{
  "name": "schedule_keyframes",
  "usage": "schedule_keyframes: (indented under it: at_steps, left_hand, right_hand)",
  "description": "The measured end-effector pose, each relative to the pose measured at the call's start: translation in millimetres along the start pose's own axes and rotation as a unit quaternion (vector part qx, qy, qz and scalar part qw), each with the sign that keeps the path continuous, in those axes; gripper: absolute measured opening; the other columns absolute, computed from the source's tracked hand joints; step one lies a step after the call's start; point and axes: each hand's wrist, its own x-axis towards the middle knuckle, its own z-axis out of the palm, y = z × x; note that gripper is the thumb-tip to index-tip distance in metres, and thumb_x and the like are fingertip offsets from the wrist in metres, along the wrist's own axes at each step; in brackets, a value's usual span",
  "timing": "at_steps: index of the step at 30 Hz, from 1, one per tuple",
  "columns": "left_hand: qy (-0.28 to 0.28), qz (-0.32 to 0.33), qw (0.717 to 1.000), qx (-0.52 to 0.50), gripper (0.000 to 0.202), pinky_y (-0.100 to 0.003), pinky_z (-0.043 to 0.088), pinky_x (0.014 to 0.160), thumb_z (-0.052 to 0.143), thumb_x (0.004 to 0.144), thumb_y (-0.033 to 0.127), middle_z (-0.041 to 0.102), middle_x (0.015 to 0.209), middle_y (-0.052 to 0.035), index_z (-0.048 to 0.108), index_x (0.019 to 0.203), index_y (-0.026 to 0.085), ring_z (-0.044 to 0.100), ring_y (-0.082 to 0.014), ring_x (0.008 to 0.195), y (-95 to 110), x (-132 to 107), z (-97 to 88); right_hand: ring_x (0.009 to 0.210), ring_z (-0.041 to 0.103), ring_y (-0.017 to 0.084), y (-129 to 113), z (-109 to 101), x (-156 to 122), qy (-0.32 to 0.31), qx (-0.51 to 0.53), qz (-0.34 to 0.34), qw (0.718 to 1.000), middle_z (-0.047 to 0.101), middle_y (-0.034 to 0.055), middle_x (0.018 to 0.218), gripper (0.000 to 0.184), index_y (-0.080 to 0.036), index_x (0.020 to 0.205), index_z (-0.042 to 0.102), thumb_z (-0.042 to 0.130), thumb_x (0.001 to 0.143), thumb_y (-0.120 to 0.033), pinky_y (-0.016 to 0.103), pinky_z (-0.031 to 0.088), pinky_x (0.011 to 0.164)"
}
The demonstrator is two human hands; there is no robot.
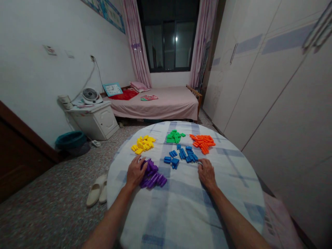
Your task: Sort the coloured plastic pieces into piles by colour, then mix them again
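Left hand (135, 172) spread, touching purple pieces (154, 180); right hand (206, 173) loosely parted, just beside blue pieces (191, 157)

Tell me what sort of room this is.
Most likely a bedroom in a home: a bed with a pillow stands under the window, and a tall wardrobe lines the right side.

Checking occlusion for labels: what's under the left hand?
Purple pieces show at the fingers' right side, on the blue-and-white tablecloth. Whatever the left hand itself covers is hidden; can't tell if more pieces lie there.
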Motion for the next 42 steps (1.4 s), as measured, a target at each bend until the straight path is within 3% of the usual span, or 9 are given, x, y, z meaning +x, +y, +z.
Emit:
schedule_keyframes:
  at_steps: [2, 5, 10, 15, 20, 33, 38, 42]
  left_hand:
    - [-0.033, -0.03, 0.998, -0.041, 0.044, -0.042, 0.032, 0.111, 0.037, 0.092, 0.039, 0.051, 0.135, -0.0102, 0.057, 0.124, 0.016, 0.043, -0.0233, 0.129, -20.3, -0.6, -0.9]
    - [-0.059, -0.059, 0.992, -0.097, 0.048, -0.04, 0.029, 0.113, 0.033, 0.093, 0.04, 0.049, 0.138, -0.0105, 0.053, 0.128, 0.014, 0.04, -0.0206, 0.132, -28.9, 3.0, 3.6]
    - [-0.087, -0.061, 0.981, -0.161, 0.048, -0.041, 0.028, 0.113, 0.035, 0.092, 0.043, 0.05, 0.138, -0.0087, 0.054, 0.126, 0.016, 0.041, -0.02, 0.132, -21.6, 10.8, 10.0]
    - [-0.08, -0.05, 0.974, -0.208, 0.043, -0.036, 0.036, 0.109, 0.035, 0.093, 0.044, 0.061, 0.122, -0.0075, 0.062, 0.113, 0.017, 0.052, -0.018, 0.119, -4.1, 1.9, 13.8]
    - [-0.062, -0.042, 0.97, -0.232, 0.039, -0.037, 0.04, 0.105, 0.037, 0.093, 0.04, 0.063, 0.116, -0.0081, 0.064, 0.108, 0.017, 0.056, -0.0184, 0.112, 26.3, -14.0, 24.8]
    - [-0.04, -0.019, 0.978, -0.206, 0.032, -0.041, 0.042, 0.1, 0.038, 0.093, 0.03, 0.064, 0.114, -0.0083, 0.065, 0.107, 0.018, 0.056, -0.0194, 0.108, 110.9, -36.6, 61.1]
    - [-0.066, -0.015, 0.975, -0.212, 0.035, -0.042, 0.04, 0.102, 0.036, 0.094, 0.03, 0.063, 0.115, -0.0106, 0.065, 0.106, 0.015, 0.055, -0.0206, 0.11, 128.1, -34.9, 67.1]
    - [-0.101, 0.023, 0.97, -0.219, 0.038, -0.041, 0.038, 0.105, 0.034, 0.095, 0.035, 0.058, 0.124, -0.01, 0.061, 0.116, 0.018, 0.051, -0.0198, 0.119, 123.2, -41.2, 57.4]
  right_hand:
    - [0.105, 0.05, 0.023, -14.6, -1.0, -2.8, 0.018, 0.031, -0.005, 0.999, 0.058, 0.0119, 0.109, 0.03, -0.014, 0.105, 0.059, 0.038, 0.086, -0.021, 0.041, 0.038, 0.094]
    - [0.106, 0.051, 0.022, -55.2, 4.9, -17.0, 0.001, 0.148, -0.029, 0.989, 0.059, 0.0099, 0.108, 0.03, -0.017, 0.105, 0.059, 0.038, 0.089, -0.031, 0.042, 0.039, 0.097]
    - [0.108, 0.056, 0.021, -131.8, 43.0, -51.0, -0.079, 0.289, 0.049, 0.953, 0.061, 0.0093, 0.112, 0.036, -0.019, 0.11, 0.059, 0.036, 0.09, -0.037, 0.041, 0.044, 0.097]
    - [0.127, 0.045, 0.024, -166.5, 77.1, -61.2, -0.116, 0.283, 0.032, 0.952, 0.053, 0.0119, 0.133, 0.044, -0.017, 0.123, 0.056, 0.037, 0.091, -0.04, 0.044, 0.032, 0.11]
    - [0.13, 0.041, 0.023, -161.6, 77.1, -58.7, -0.117, 0.255, -0.004, 0.96, 0.049, 0.0091, 0.139, 0.044, -0.021, 0.129, 0.054, 0.038, 0.092, -0.038, 0.046, 0.032, 0.11]
    - [0.124, 0.045, 0.022, -99.4, 35.3, -60.6, -0.074, 0.189, -0.001, 0.979, 0.052, 0.0097, 0.132, 0.038, -0.02, 0.119, 0.059, 0.039, 0.091, -0.037, 0.045, 0.034, 0.107]
    - [0.122, 0.047, 0.022, -88.8, 22.7, -62.6, -0.064, 0.186, 0.021, 0.98, 0.053, 0.0094, 0.13, 0.038, -0.02, 0.117, 0.059, 0.038, 0.091, -0.038, 0.045, 0.036, 0.105]
    - [0.12, 0.048, 0.022, -83.4, 14.9, -64.5, -0.06, 0.191, 0.036, 0.979, 0.054, 0.009, 0.128, 0.037, -0.021, 0.115, 0.06, 0.037, 0.091, -0.038, 0.045, 0.037, 0.103]
